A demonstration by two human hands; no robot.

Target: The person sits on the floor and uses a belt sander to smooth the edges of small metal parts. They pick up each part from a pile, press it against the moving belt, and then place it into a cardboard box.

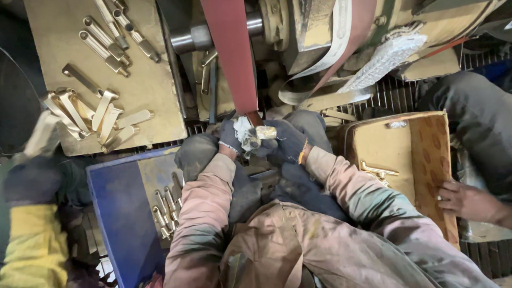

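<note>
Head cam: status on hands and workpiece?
Left hand and right hand, gloved, both gripping brass piece at red sanding belt. Another person's hand on cardboard box, clear.

workpiece (265, 132) mostly hidden by gloves/rag | belt (233, 53) cut off at top | co-worker's hand (463, 201) cut off at rt edge

A dusty tan board (154, 90) in the upper left of the frame carries scattered brass handle pieces (96, 114), a blue metal tray (114, 213) at lower left holds further brass tubes (165, 208), and an open brown cardboard box (432, 160) at right contains one brass fitting (377, 171).
</note>
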